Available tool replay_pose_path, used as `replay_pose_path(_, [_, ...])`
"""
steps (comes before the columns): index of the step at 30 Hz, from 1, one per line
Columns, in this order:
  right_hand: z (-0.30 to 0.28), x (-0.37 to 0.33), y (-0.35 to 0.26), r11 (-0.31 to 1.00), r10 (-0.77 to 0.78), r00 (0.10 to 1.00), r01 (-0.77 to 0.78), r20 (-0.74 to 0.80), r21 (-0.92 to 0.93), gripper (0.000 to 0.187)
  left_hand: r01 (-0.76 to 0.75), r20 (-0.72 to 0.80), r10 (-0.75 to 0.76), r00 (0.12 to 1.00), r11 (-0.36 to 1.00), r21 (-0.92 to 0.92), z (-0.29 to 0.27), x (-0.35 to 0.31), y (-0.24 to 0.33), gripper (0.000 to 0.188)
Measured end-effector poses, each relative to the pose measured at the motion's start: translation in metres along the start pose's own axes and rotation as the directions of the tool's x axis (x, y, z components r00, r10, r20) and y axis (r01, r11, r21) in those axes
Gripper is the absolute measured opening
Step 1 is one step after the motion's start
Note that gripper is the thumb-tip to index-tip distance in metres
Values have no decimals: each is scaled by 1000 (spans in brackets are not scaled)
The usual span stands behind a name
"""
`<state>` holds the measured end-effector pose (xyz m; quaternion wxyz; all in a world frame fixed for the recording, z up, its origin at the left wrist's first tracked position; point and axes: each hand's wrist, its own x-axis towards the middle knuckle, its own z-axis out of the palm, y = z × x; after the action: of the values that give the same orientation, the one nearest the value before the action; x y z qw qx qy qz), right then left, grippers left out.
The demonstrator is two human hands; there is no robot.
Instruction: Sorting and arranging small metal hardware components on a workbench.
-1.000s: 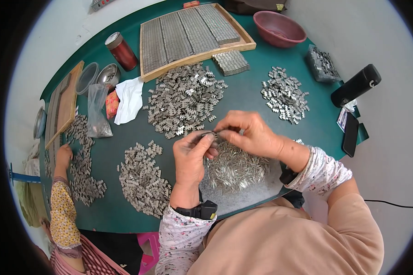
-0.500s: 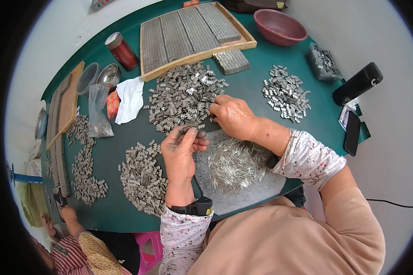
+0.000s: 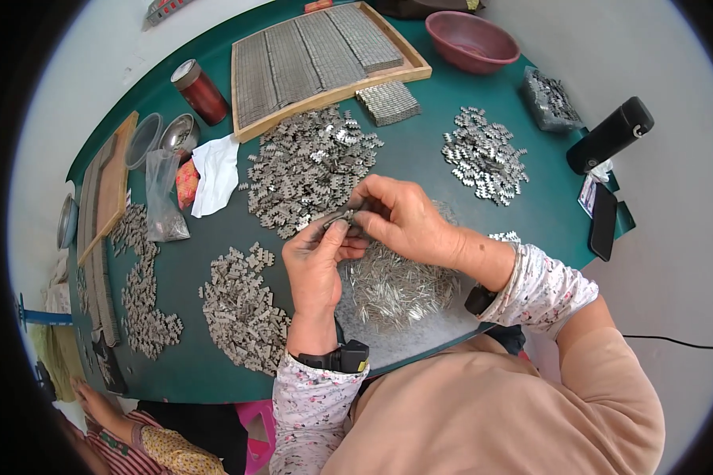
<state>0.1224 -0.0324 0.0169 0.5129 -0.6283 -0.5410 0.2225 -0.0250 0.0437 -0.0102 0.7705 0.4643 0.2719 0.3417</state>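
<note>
My left hand is closed with its thumb over a small stack of notched metal pieces. Against the stack's end, the fingers of my right hand are pinched together; whatever lies between them is too hidden to name. Just beyond both hands spreads a big heap of grey, wavy-edged metal pieces. Below my right hand, many thin silver pins lie loose on a grey mat. A second heap of notched pieces lies left of my left forearm.
At the back stand a wooden tray of lined-up pieces and a maroon bowl. A red can, plastic bag, black bottle and phone surround the work. At lower left shows another person's hand.
My right hand has come from the edge of the big heap to meet my left fingers. The other person's hand has drawn back from the strip at the left. The view has shifted slightly.
</note>
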Motion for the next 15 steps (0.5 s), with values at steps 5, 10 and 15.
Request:
replay_pose_path(5, [0, -15, -7, 998, -33, 997, 30, -76, -50, 18, -73, 14, 73, 997, 997, 8, 9, -4, -4, 16])
replay_pose_path(10, [-7, -23, -9, 995, -59, 995, 51, -80, -89, 17, -122, 42, 121, 992, 992, 21, 18, -10, -9, 16])
replay_pose_path(15, [-17, -32, -7, 993, -56, 995, 46, -88, -109, 14, -149, 89, 137, 987, 977, 154, 29, -12, -5, 16])
